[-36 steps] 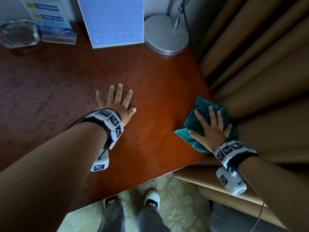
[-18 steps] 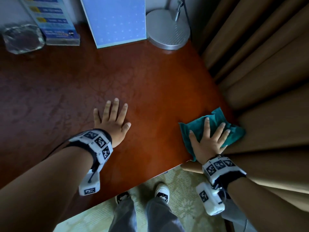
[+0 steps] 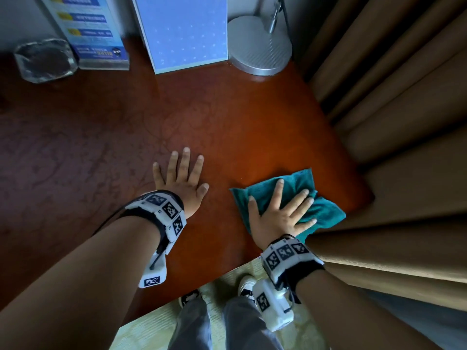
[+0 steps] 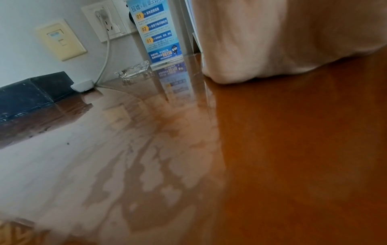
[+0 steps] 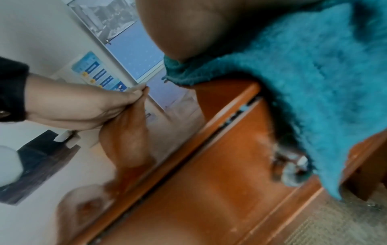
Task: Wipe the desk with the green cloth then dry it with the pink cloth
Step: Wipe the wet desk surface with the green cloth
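Observation:
The green cloth (image 3: 300, 184) lies crumpled on the reddish-brown desk (image 3: 227, 127) near its front right corner. My right hand (image 3: 280, 210) presses flat on it with fingers spread. In the right wrist view the cloth (image 5: 314, 82) hangs over the desk's front edge. My left hand (image 3: 180, 178) rests flat on the bare desk to the left of the cloth, fingers straight, holding nothing. The left wrist view shows wet streaks on the desk surface (image 4: 146, 165). No pink cloth shows in any view.
Along the back wall stand a glass ashtray (image 3: 45, 59), a blue leaflet stand (image 3: 93, 34), a light blue panel (image 3: 182, 31) and a round metal lamp base (image 3: 260, 46). Brown curtains (image 3: 391, 122) hang at the desk's right edge. A black box (image 4: 31, 94) sits far left.
My right hand has slid the green cloth along the right edge toward the front, then a little leftward onto the desk. The left hand has stayed flat on the desk.

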A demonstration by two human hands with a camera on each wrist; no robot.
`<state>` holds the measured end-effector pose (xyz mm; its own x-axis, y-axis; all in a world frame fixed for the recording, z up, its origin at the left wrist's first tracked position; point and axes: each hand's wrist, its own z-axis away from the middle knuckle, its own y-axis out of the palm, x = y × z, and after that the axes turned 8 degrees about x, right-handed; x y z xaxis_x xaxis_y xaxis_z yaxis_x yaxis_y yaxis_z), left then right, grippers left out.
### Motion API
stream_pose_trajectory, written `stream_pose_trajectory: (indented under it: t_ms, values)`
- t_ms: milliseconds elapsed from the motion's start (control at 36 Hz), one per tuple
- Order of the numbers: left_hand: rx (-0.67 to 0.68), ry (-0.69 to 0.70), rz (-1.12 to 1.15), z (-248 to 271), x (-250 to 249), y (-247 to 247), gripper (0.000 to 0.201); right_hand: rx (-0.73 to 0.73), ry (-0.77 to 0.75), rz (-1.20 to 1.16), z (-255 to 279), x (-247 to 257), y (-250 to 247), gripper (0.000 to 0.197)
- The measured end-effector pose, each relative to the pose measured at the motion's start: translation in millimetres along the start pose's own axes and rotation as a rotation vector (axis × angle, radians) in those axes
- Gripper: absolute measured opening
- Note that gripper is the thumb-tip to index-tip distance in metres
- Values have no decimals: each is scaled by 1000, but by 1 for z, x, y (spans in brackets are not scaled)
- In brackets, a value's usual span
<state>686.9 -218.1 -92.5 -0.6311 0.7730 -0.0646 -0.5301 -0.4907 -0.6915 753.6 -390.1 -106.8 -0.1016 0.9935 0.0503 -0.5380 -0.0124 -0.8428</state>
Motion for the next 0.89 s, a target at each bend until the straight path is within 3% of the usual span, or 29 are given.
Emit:
stream_pose_trajectory:
  t_ms: [222, 389, 528, 889]
  values:
    - [-48, 8, -9, -3, 1, 4, 61, 58, -69, 11, 7, 26, 3, 78]
    - [-78, 9, -23, -1, 1, 6, 60, 91, -203, 44, 10, 23, 3, 58]
    - [-120, 31, 57, 11, -5, 7, 59, 76, -359, 105, 22, 3, 8, 51]
    - [-193, 114, 336, 87, -43, 38, 57, 99, -654, 220, 41, -79, 0, 56]
